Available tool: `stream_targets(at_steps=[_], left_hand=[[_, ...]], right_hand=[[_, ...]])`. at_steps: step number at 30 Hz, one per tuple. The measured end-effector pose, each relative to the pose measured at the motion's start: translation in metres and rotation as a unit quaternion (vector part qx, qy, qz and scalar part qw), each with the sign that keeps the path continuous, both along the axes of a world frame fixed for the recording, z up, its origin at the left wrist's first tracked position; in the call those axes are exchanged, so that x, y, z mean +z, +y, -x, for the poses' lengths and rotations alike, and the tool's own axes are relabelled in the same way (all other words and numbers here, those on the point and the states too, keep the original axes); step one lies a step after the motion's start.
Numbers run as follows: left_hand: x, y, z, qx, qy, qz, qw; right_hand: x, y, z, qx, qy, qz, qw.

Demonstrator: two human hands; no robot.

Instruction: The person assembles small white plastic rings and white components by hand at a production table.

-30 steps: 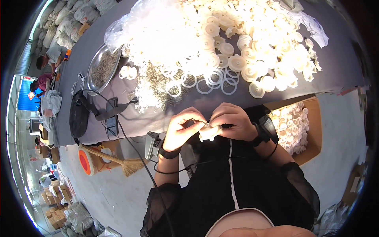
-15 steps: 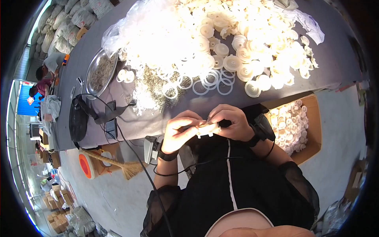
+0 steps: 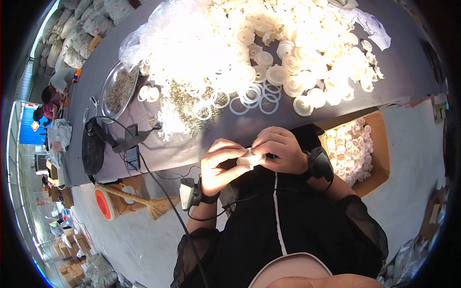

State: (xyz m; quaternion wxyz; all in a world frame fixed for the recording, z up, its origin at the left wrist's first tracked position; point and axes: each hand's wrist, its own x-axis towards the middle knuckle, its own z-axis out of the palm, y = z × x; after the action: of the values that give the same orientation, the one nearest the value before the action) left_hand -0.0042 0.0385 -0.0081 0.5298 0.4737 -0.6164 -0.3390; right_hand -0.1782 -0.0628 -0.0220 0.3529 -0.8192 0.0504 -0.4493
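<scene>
Between my two hands, just off the table's near edge, is a small off-white plastic part (image 3: 250, 159). My left hand (image 3: 222, 165) pinches it from the left, thumb below and fingers above. From the right, the closed fingers of my right hand (image 3: 278, 150) grip its other side and hide some of it. Beyond them lie several translucent rings (image 3: 249, 96), some overlapping. A heap of small clear and metallic pieces (image 3: 185, 113) sits to their left. The big pile of cream round plastic parts (image 3: 302, 72) spreads at the far right, partly washed out by glare.
A metal tray (image 3: 106, 108) of small pieces stands at the left, near a black pouch (image 3: 92, 151) and cables. Clear plastic bags (image 3: 132, 50) lie far left. An open carton (image 3: 382, 153) of white parts is at my right. Below the table are a broom (image 3: 161, 207) and an orange-rimmed bucket (image 3: 102, 204).
The plastic part has turned in my fingers and shows a broader side. My left hand's thumb and fingers have shifted around it. The whole view has moved slightly.
</scene>
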Motion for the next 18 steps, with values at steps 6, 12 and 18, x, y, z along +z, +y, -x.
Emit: stream_targets(at_steps=[6,12,18], left_hand=[[-0.008,-0.005,0.009,0.040,-0.065,0.118,0.990],[-0.040,-0.009,0.036,0.111,0.196,0.021,0.974],[-0.049,-0.012,0.036,0.151,0.213,-0.128,0.957]], right_hand=[[-0.007,0.003,0.005,-0.002,0.000,-0.018,1.000],[-0.014,-0.010,0.023,-0.100,0.028,-0.198,0.975],[-0.026,-0.095,0.091,-0.338,-0.015,-0.384,0.859]])
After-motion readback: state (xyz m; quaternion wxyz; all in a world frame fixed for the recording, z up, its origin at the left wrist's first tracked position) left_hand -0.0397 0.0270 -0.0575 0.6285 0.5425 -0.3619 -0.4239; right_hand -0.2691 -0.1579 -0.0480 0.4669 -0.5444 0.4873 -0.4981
